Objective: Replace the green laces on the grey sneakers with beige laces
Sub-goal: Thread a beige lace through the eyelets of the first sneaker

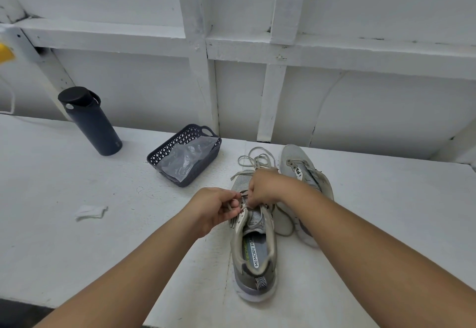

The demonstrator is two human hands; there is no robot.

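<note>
Over the near sneaker (253, 247), left hand (216, 207) and right hand (264, 188) pinch lace (253, 158)

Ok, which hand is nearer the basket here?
Left. The left hand sits at the near sneaker's laces, just below and right of the basket. The right hand is on the same sneaker, farther right.

The counter (77, 237) is rough, matt white paint. The sneakers (253, 255) are grey mesh cloth. The basket (164, 155) is dark perforated plastic holding a glossy clear bag (184, 160); the bottle (92, 121) is matt.
</note>
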